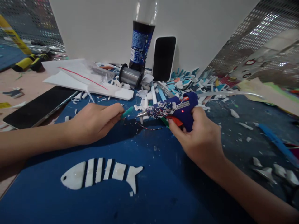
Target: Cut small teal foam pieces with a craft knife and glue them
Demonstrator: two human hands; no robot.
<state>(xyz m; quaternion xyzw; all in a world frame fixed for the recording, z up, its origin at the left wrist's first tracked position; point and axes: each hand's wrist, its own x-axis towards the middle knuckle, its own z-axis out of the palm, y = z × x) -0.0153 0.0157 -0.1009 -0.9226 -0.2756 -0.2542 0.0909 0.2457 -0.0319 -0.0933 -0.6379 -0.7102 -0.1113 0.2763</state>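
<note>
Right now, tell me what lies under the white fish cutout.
The white fish cutout lies flat on the blue mat, whose dark blue shows through the gaps between its strips. Whatever sits directly beneath the white pieces is covered. Both hands work farther back, not touching it.

The right hand (201,137) is gripping a blue glue gun (179,110), its nozzle pointing left toward a small green piece (127,112) that the left hand (93,123) is pinching. A white fish cutout (100,174) is lying on the blue mat (163,186) nearby.

I work at a craft bench: blue cutting mat (149,186), many paper scraps (193,82), perforated tool wall (257,34).
</note>
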